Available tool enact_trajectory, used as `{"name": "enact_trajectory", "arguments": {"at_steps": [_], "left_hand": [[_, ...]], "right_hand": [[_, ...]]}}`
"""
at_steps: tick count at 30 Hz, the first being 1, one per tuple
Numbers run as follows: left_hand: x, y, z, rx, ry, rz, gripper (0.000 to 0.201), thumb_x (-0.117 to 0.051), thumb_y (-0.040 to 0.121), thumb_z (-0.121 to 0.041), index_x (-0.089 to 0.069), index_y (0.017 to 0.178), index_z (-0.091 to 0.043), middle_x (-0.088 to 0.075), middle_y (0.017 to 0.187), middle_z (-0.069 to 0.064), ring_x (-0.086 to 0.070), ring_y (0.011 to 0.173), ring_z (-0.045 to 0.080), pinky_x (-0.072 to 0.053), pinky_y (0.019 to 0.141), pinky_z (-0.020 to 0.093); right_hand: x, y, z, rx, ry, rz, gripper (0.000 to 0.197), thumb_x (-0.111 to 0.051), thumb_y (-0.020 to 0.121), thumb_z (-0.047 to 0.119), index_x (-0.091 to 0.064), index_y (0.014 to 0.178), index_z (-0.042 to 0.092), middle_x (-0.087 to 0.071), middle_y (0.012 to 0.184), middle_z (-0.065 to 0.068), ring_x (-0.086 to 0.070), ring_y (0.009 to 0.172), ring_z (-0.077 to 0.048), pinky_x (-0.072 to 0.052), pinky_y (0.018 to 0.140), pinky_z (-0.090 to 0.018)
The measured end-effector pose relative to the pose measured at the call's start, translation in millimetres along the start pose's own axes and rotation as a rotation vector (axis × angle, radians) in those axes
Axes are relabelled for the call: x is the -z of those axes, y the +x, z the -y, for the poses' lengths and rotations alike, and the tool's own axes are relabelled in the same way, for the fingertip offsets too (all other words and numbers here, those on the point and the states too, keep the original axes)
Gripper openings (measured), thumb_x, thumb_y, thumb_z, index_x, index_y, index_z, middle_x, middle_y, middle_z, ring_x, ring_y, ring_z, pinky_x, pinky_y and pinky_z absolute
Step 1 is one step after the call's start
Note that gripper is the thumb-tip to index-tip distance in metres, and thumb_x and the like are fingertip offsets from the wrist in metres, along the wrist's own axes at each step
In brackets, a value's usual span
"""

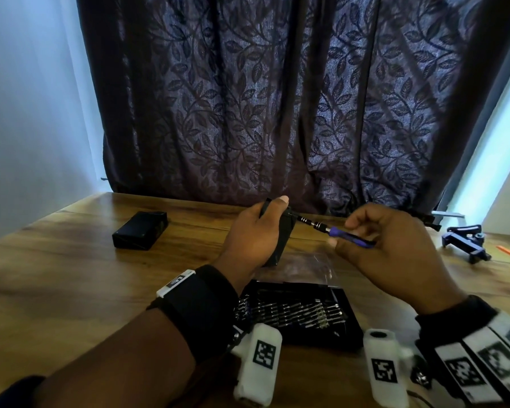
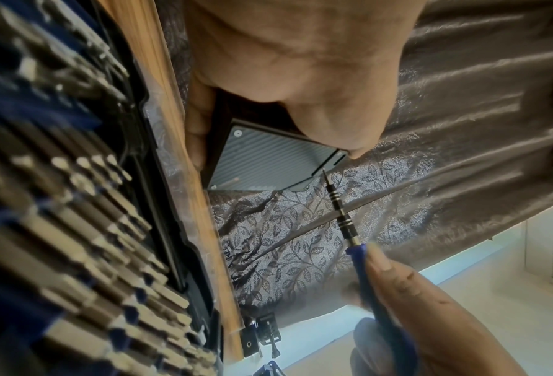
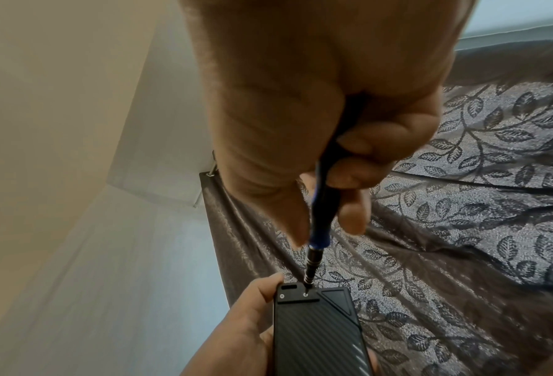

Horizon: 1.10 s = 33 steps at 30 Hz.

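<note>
My left hand (image 1: 259, 231) grips a flat black ribbed case (image 3: 320, 335), holding it upright above the wooden table (image 1: 71, 275); its thumb lies along the case's top edge. My right hand (image 1: 386, 245) pinches the blue handle of a precision screwdriver (image 1: 336, 232). The screwdriver's black ringed shaft (image 3: 310, 267) points at the case, and its tip sits at a small screw (image 3: 306, 294) near the case's upper end. A second screw (image 3: 281, 295) shows to its left. In the left wrist view the case (image 2: 268, 162) and screwdriver (image 2: 343, 216) meet at a corner.
An open black tray of several screwdriver bits (image 1: 301, 313) lies on the table just below my hands, with a clear plastic sheet (image 1: 301, 266) behind it. A small black box (image 1: 140, 229) sits left. A blue clamp-like mount (image 1: 465, 242) sits right. A leaf-patterned curtain (image 1: 277, 98) hangs behind.
</note>
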<state>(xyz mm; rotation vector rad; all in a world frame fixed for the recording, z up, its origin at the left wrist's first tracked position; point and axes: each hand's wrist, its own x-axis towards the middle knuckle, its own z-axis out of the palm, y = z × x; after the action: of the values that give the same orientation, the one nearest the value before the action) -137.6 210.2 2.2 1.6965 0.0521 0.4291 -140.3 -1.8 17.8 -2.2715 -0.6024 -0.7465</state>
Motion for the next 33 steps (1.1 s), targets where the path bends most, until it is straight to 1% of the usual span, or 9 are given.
{"name": "enact_trajectory", "arguments": {"at_steps": [3, 6, 13, 16, 18, 21, 24, 29, 33], "left_hand": [[0, 0, 0, 0.001, -0.010, 0.009, 0.028, -0.052, 0.101, -0.054, -0.063, 0.083, -0.036, -0.061, 0.078, -0.012, -0.054, 0.050, -0.016, -0.041, 0.047, 0.008], [0, -1, -1, 0.008, -0.002, 0.010, 0.027, -0.052, 0.101, -0.054, -0.061, 0.082, -0.037, -0.059, 0.077, -0.011, -0.053, 0.047, -0.016, -0.038, 0.042, 0.007], [-2, -4, -2, 0.013, -0.032, 0.009, 0.028, -0.053, 0.101, -0.054, -0.062, 0.080, -0.037, -0.060, 0.076, -0.011, -0.055, 0.048, -0.013, -0.042, 0.045, 0.010], [-1, -3, -2, 0.044, -0.012, -0.003, 0.033, -0.054, 0.098, -0.060, -0.069, 0.086, -0.033, -0.069, 0.082, -0.006, -0.066, 0.065, 0.001, -0.054, 0.063, 0.024], [-2, 0, 1, 0.059, -0.016, -0.018, 0.037, -0.055, 0.096, -0.062, -0.071, 0.087, -0.030, -0.072, 0.083, -0.001, -0.072, 0.075, 0.011, -0.059, 0.071, 0.033], [-4, 0, 0, 0.014, 0.038, -0.024, 0.037, -0.052, 0.100, -0.060, -0.064, 0.079, -0.032, -0.064, 0.079, -0.012, -0.062, 0.066, -0.003, -0.048, 0.060, 0.021], [-7, -3, 0, -0.010, 0.062, -0.030, 0.037, -0.050, 0.100, -0.061, -0.060, 0.076, -0.034, -0.060, 0.079, -0.017, -0.057, 0.068, -0.007, -0.040, 0.064, 0.018], [-5, -4, -2, -0.020, 0.094, -0.009, 0.044, -0.045, 0.099, -0.067, -0.067, 0.082, -0.032, -0.066, 0.087, -0.014, -0.059, 0.080, -0.002, -0.044, 0.070, 0.023], [-3, 0, 2, -0.035, 0.071, 0.035, 0.063, -0.040, 0.094, -0.076, -0.073, 0.094, -0.022, -0.074, 0.086, -0.002, -0.069, 0.070, 0.006, -0.056, 0.062, 0.026]], "right_hand": [[1, 0, 1, 0.022, -0.037, -0.027, 0.033, -0.092, 0.070, 0.026, -0.059, 0.068, 0.029, -0.063, 0.067, 0.013, -0.059, 0.070, 0.006, -0.040, 0.057, -0.005], [0, -1, 0, 0.009, -0.013, -0.058, 0.027, -0.089, 0.075, 0.030, -0.064, 0.066, 0.030, -0.065, 0.064, 0.014, -0.062, 0.070, 0.002, -0.043, 0.060, -0.007], [-3, 2, -3, 0.001, -0.080, 0.001, 0.043, -0.065, 0.094, 0.044, -0.062, 0.057, 0.023, -0.056, 0.047, 0.003, -0.055, 0.050, -0.013, -0.036, 0.046, -0.023], [-2, 3, -2, -0.002, -0.047, 0.047, 0.041, -0.063, 0.095, 0.046, -0.065, 0.062, 0.021, -0.057, 0.051, 0.001, -0.055, 0.051, -0.015, -0.040, 0.048, -0.028], [-2, 2, -1, -0.008, 0.004, 0.055, 0.027, -0.073, 0.085, 0.047, -0.067, 0.072, 0.024, -0.064, 0.061, 0.004, -0.060, 0.058, -0.010, -0.047, 0.055, -0.024], [-3, 2, -5, 0.006, -0.011, 0.047, 0.022, -0.084, 0.078, 0.035, -0.064, 0.077, 0.027, -0.067, 0.075, 0.012, -0.063, 0.072, -0.003, -0.051, 0.063, -0.020], [-2, 4, -9, -0.023, -0.010, 0.010, 0.017, -0.084, 0.081, 0.032, -0.069, 0.075, 0.026, -0.067, 0.071, 0.015, -0.062, 0.071, 0.002, -0.043, 0.058, -0.009], [-5, 5, -14, -0.033, -0.015, 0.020, 0.042, -0.065, 0.096, 0.039, -0.063, 0.062, 0.016, -0.055, 0.052, 0.002, -0.050, 0.048, -0.013, -0.044, 0.048, -0.036], [-5, 7, -21, -0.027, 0.044, 0.028, 0.048, -0.059, 0.101, 0.038, -0.059, 0.062, 0.009, -0.059, 0.056, -0.008, -0.051, 0.050, -0.021, -0.041, 0.051, -0.038]]}}
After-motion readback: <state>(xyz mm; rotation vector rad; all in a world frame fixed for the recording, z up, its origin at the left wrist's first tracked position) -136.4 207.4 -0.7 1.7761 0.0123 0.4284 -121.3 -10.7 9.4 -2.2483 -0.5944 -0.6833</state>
